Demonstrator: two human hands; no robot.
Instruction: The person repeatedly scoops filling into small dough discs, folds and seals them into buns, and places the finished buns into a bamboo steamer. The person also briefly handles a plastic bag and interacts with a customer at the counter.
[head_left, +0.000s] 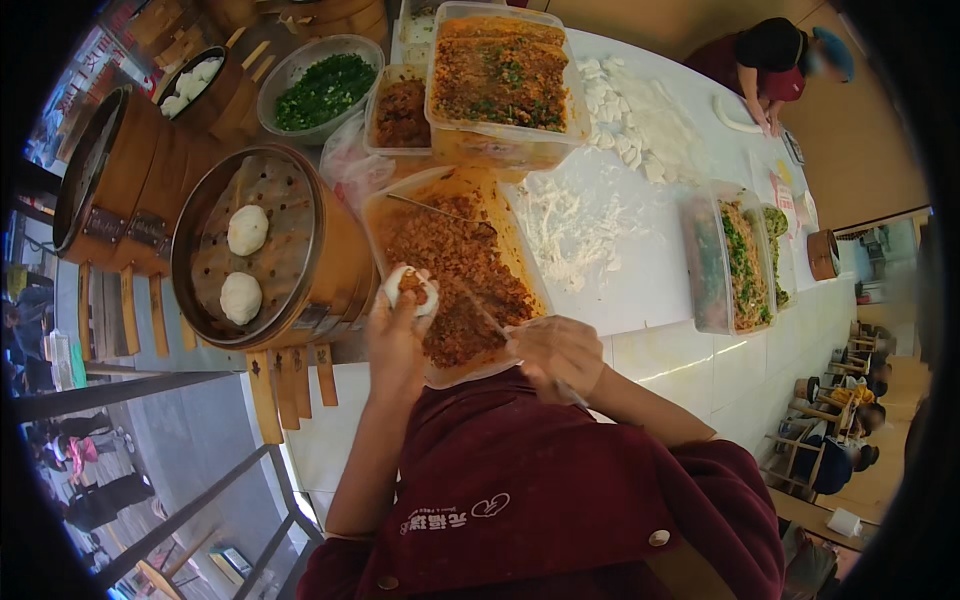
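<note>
My left hand cups a white dough wrapper with reddish-brown filling showing in its open middle. It is raised over the left side of a plastic tub of minced filling. My right hand grips a slim spatula-like tool, blurred, its tip pointing over the filling towards the wrapper. A thin metal rod lies across the far part of this tub. Left of my left hand, two white buns sit on the perforated liner of a round bamboo steamer.
Behind stand a heaped filling tub and a bowl of chopped greens. Flour and dough pieces cover part of the white table. More tubs stand right, steamers left. A co-worker handles dough at the far end.
</note>
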